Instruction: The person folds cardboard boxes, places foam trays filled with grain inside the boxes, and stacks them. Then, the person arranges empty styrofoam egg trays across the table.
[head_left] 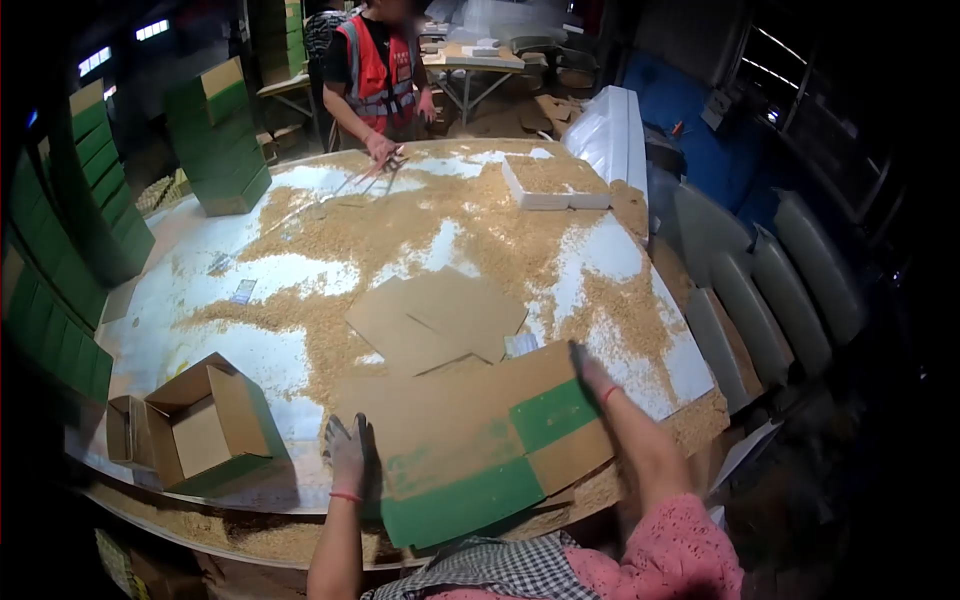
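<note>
A flattened cardboard box (440,430), brown with green printed panels, lies tilted at the table's near edge. My left hand (347,450), in a glove with dark fingertips, grips its left edge. At the upper right edge my right hand (592,372) holds the same box, its fingers partly hidden by the board. Just beyond it lie more flat brown cardboard pieces (430,315), partly overlapped. To the left stands an open box (205,430), brown inside and green outside, its flaps up.
Wood shavings (430,210) cover much of the white table (290,355). A white foam tray (560,200) holds more shavings. Green box stacks (215,140) line the left. Across the table a person in a red vest (375,65) reaches over the shavings. Grey curved panels (810,260) stand at right.
</note>
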